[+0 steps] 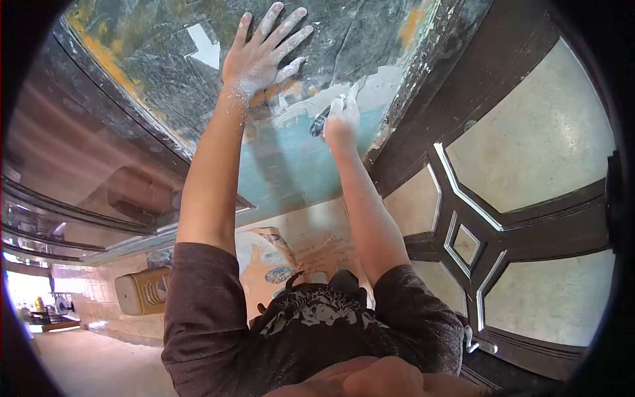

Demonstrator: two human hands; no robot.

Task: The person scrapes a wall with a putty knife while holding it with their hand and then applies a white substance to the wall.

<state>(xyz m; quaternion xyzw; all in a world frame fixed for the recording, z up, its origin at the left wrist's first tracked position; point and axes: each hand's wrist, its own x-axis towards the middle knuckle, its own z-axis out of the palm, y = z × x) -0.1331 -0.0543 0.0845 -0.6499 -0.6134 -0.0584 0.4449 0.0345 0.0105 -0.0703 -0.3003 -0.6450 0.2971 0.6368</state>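
My left hand (261,59) lies flat on the dark, scuffed wall surface (331,40), fingers spread and dusted with white powder. To its left is a white arrow mark (204,46). Lower and to the right, my right hand (342,119), coated in white, is closed around a scraper-like tool (320,122) with a dark handle. The tool's blade is hard to make out against the pale edge. Around it the dark layer meets a band of pale grey and blue-green wall (284,159).
A dark door with pale panels (542,132) and a metal handle (481,345) stands on the right. Glossy brown panelling (99,132) is at the left. Below are a yellowish plastic container (142,292) and a printed paper sack (264,261).
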